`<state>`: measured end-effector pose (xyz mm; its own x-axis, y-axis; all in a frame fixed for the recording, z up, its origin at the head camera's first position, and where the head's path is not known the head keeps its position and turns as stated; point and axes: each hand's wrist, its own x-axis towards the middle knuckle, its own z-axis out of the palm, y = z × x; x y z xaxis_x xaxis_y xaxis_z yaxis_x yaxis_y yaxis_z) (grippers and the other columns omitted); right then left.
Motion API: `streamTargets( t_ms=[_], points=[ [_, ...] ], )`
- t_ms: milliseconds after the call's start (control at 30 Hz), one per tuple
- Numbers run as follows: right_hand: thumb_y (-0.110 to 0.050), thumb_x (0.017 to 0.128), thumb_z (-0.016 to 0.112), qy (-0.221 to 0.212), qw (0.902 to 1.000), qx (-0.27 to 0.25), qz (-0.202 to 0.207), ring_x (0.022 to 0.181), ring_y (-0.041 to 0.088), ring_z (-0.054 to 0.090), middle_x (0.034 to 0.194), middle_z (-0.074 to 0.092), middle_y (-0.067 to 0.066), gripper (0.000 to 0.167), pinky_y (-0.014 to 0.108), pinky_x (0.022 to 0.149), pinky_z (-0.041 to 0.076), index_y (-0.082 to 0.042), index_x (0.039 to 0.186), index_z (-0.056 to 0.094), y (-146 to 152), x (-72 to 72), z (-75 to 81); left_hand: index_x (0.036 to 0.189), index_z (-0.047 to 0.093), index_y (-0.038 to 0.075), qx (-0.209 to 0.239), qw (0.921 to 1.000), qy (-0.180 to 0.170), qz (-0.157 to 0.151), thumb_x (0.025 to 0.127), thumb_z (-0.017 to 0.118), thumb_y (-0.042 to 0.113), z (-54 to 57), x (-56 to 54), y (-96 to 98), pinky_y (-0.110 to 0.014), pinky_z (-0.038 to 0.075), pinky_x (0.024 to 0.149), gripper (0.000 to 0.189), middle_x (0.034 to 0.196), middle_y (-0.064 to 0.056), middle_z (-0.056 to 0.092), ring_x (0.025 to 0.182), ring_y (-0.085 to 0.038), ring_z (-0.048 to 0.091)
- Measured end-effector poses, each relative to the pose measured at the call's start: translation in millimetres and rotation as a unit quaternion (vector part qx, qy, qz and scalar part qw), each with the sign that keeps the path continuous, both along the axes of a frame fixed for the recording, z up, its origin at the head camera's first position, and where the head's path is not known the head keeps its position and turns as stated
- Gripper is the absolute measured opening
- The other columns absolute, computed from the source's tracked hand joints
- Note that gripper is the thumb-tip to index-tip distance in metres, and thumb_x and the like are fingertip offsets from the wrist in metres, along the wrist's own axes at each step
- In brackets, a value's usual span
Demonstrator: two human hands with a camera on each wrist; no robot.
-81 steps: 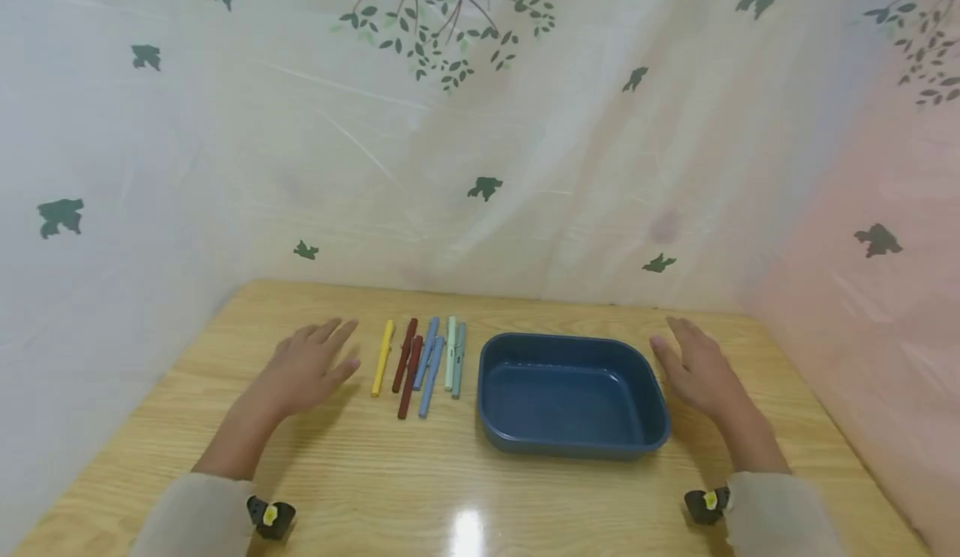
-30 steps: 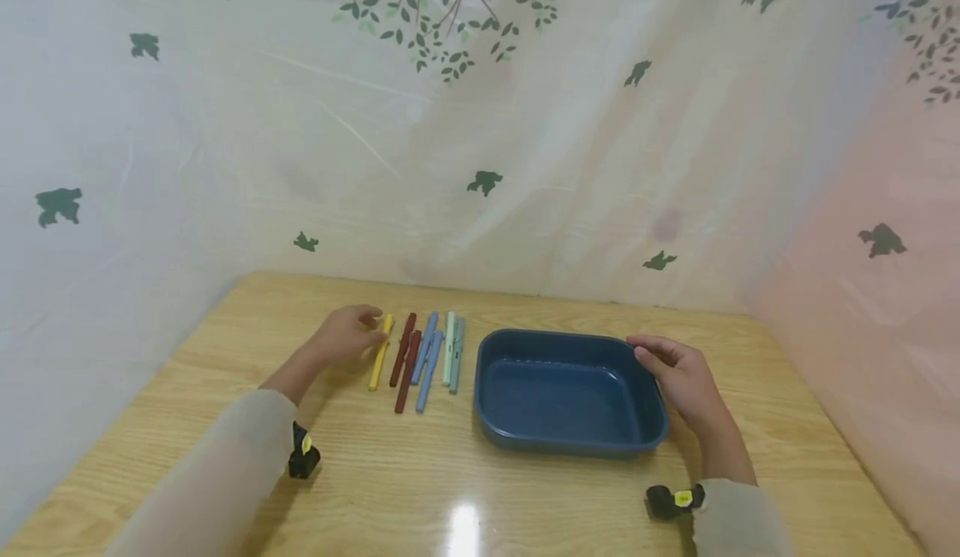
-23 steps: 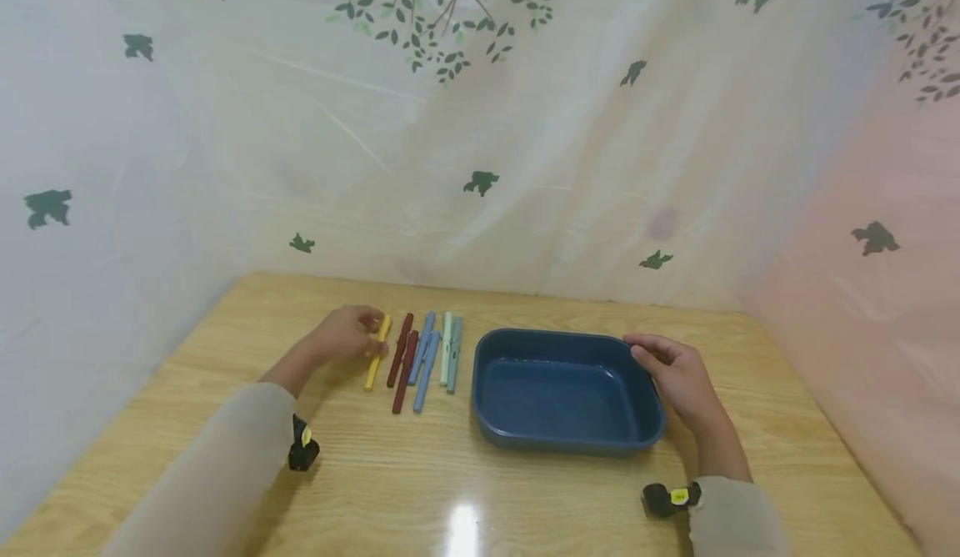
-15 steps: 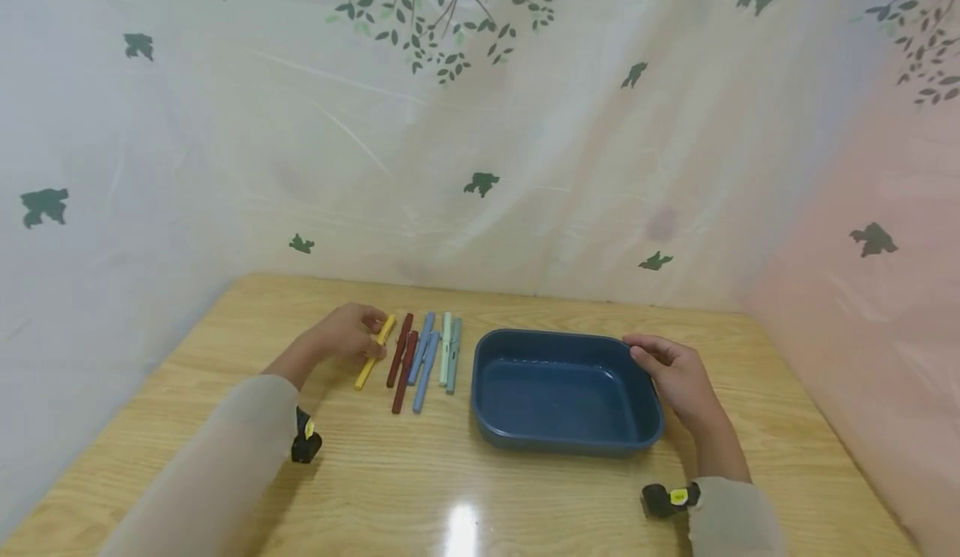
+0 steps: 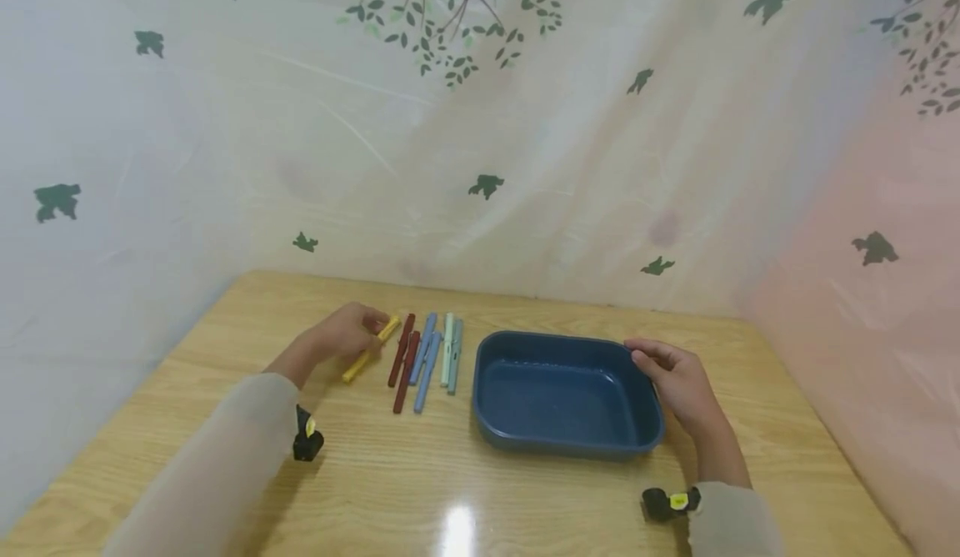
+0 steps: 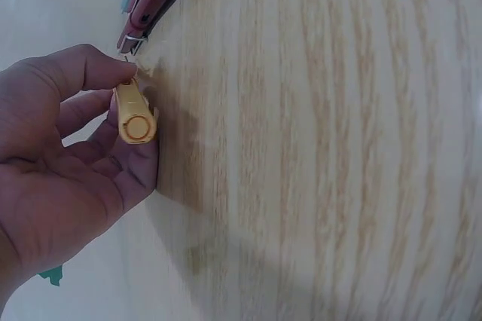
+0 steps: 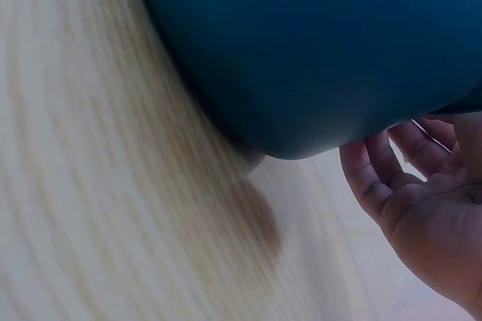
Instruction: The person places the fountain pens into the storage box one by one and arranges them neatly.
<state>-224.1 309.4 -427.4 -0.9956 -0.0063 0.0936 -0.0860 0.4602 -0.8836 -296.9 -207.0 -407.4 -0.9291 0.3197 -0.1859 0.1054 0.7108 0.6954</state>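
Note:
In the head view my left hand point(image 5: 347, 332) pinches a yellow pen point(image 5: 360, 365) between thumb and fingers, its near end slanting toward the left. The left wrist view shows the pen's round end point(image 6: 138, 126) facing the camera, close over the wood. Just right of this hand lie two dark red pens point(image 5: 406, 375), two blue pens point(image 5: 427, 376), a pale green pen point(image 5: 447, 350) and a grey-green pen point(image 5: 455, 361). My right hand point(image 5: 682, 386) grips the right rim of a deep blue dish point(image 5: 566, 449), thumb at the rim, fingers against its outer wall point(image 7: 316, 57).
The dish stands on a wooden table point(image 5: 375, 482), to the right of the pens. A pale curtain point(image 5: 420, 165) with leaf and bird prints hangs behind the table and along both sides. Black wrist cameras point(image 5: 306, 440) sit at both sleeves.
Both hands have come inward from beside the things: the left has taken the yellow pen and turned it, near end to the left; the right has taken the dish's rim. The dish stays put.

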Motion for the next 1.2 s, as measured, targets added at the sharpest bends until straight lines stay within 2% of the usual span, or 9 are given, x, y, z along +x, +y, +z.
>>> streamTargets(
  t_ms=[233,367,500,667,733,1033,1200],
  points=[
    [-0.034,0.105,0.059,-0.003,1.0,0.003,0.0,0.121,0.004,0.054,0.147,0.054,0.017,0.046,0.008,0.091,0.047,-0.002,0.138,0.062,0,0.0,-0.5,0.145,0.048,-0.01,0.047,0.9986,-0.027,0.002,0.088,0.066,0.0,2.8,1.6,-6.3,-0.05,0.05,0.106,0.06,0.14,-0.03,0.054,0.129,-0.042,0.052],
    [-0.033,0.106,0.059,0.0,1.0,-0.002,0.002,0.12,0.003,0.053,0.147,0.054,0.017,0.045,0.008,0.092,0.047,-0.002,0.138,0.062,0,-0.4,-0.2,0.147,0.043,-0.012,0.049,0.9982,-0.036,-0.001,0.091,0.064,-0.003,5.6,0.8,-7.7,-0.051,0.05,0.107,0.061,0.142,-0.033,0.051,0.133,-0.046,0.049],
    [-0.032,0.106,0.059,0.004,1.0,-0.004,0.004,0.116,-0.002,0.054,0.147,0.054,0.018,0.045,0.008,0.091,0.048,-0.001,0.138,0.062,1,-1.0,-0.7,0.148,0.041,-0.013,0.03,0.9992,-0.024,0.002,0.093,0.064,-0.001,10.4,0.5,-8.9,-0.05,0.053,0.103,0.061,0.14,-0.036,0.052,0.13,-0.047,0.052],
    [-0.031,0.106,0.059,0.002,1.0,-0.003,0.004,0.113,-0.005,0.054,0.146,0.055,0.018,0.044,0.008,0.091,0.048,-0.001,0.138,0.062,1,-1.2,-0.6,0.15,0.038,-0.012,0.042,0.9985,-0.033,0.013,0.095,0.062,-0.001,16.3,1.6,-9.6,-0.041,0.06,0.089,0.061,0.139,-0.038,0.052,0.121,-0.043,0.06],
    [-0.031,0.106,0.059,0.002,1.0,-0.002,0.003,0.112,-0.005,0.055,0.146,0.055,0.018,0.044,0.008,0.091,0.048,-0.001,0.138,0.062,0,-1.1,0.7,0.15,0.037,-0.012,0.053,0.9977,-0.036,0.021,0.096,0.061,-0.001,17.4,1.8,-9.6,-0.04,0.06,0.088,0.061,0.14,-0.038,0.051,0.12,-0.042,0.061],
    [-0.03,0.106,0.059,-0.001,0.9999,-0.009,0.008,0.115,-0.004,0.055,0.147,0.054,0.019,0.044,0.007,0.091,0.048,-0.001,0.139,0.061,-1,0.8,4.3,0.151,0.036,-0.012,0.101,0.9936,-0.033,0.039,0.098,0.059,-0.001,20.7,2.1,-8.4,-0.046,0.058,0.094,0.059,0.139,-0.039,0.049,0.117,-0.043,0.061],
    [-0.029,0.106,0.059,0.003,0.9998,-0.015,0.013,0.113,-0.006,0.055,0.147,0.054,0.019,0.044,0.008,0.091,0.048,0.0,0.138,0.061,0,-0.1,1.9,0.152,0.035,-0.01,0.133,0.9893,-0.038,0.046,0.1,0.056,-0.002,22.4,-0.9,-5.7,-0.051,0.054,0.101,0.057,0.142,-0.038,0.047,0.123,-0.045,0.058]
  ],
)
